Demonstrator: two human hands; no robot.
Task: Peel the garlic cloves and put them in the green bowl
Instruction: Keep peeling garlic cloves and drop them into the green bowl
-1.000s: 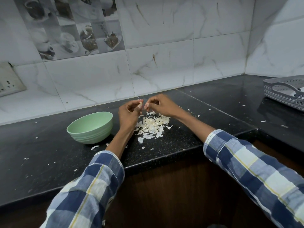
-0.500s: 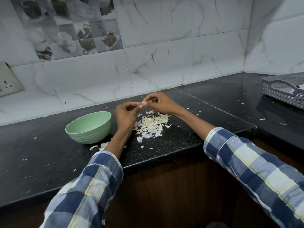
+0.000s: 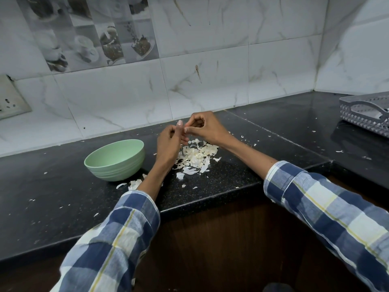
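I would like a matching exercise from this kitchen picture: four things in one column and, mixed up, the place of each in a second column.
Things:
1. green bowl
2. pile of garlic skins
3. grey basket
4. wall socket

Places:
A. at the far right edge, on the counter
B. on the tiles at the far left
C. on the counter, left of the left hand
D. on the counter, below the two hands

Pairs: 1-C, 2-D, 3-A, 4-B
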